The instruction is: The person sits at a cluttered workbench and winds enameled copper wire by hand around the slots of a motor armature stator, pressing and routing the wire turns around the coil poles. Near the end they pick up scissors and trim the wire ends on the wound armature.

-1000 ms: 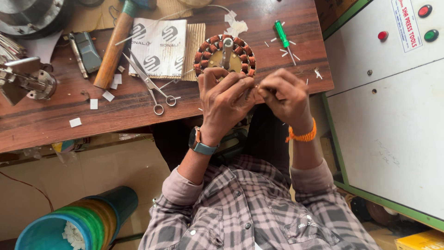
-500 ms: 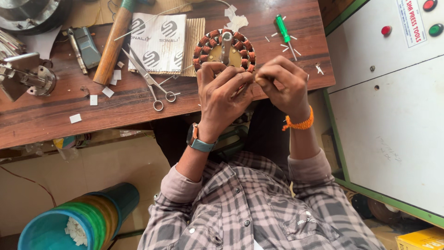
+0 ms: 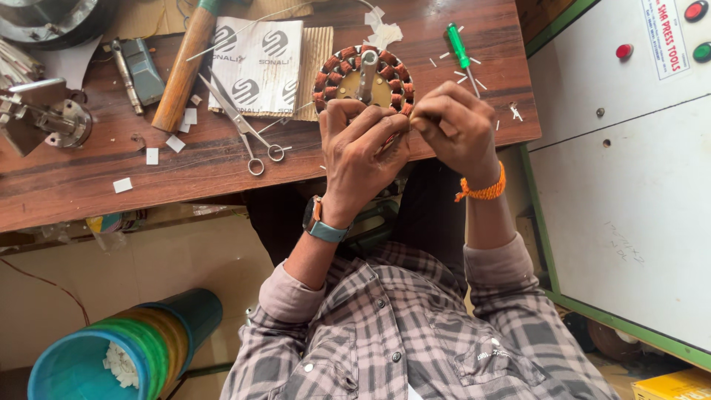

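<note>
Both hands, left hand [image 3: 361, 152] and right hand [image 3: 453, 126], are pinching the heavy, rigid wound stator [image 3: 362, 78] at its near rim; its copper windings look fragile.

Copper-red wound stator [image 3: 363, 78], green-handled screwdriver [image 3: 458, 46], orange wristband [image 3: 485, 191], grey plaid shirt [image 3: 415, 333].

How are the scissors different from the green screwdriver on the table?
The scissors are all bare metal with two finger loops; the screwdriver has a green handle and one thin shaft. The scissors lie left of the hands, the screwdriver right. The scissors look longer. Both lie flat on the wooden table, untouched.
</note>
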A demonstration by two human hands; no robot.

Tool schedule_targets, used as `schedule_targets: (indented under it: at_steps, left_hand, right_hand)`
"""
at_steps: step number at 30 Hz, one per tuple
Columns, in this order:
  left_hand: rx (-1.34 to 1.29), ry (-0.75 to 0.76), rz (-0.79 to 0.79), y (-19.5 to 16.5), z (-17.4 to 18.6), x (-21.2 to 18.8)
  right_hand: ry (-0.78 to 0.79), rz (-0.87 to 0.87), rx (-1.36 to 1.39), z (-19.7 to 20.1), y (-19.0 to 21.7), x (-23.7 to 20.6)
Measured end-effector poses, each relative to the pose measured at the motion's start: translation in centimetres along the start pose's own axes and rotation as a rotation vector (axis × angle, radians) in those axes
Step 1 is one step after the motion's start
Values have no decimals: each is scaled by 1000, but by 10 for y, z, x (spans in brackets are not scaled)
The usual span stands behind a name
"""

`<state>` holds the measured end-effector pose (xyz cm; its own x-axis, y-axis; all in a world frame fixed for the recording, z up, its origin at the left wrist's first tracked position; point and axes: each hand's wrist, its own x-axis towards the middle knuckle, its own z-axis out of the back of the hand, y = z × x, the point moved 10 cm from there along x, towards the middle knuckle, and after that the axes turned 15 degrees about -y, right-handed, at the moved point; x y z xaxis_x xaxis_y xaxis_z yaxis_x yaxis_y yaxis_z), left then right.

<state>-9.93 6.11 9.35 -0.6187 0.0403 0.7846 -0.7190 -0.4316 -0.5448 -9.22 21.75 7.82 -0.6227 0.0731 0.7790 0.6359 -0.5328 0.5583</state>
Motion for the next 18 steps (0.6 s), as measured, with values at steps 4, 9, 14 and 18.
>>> schedule_targets:
  at_steps: [4,9,14,18]
  left_hand:
    - [4,-6,16,2,1,0]
    - [13,20,2,1,-2,-1]
    - [12,17,-16,-2,-1,-1]
    - [-33,48,31,3,0,3]
  right_hand:
    - [19,-67,30,-8,-5,-1]
    - [17,-37,13,4,9,-12]
    - [4,20,-13,13,6,2]
    - [-4,-29,86,14,-1,6]
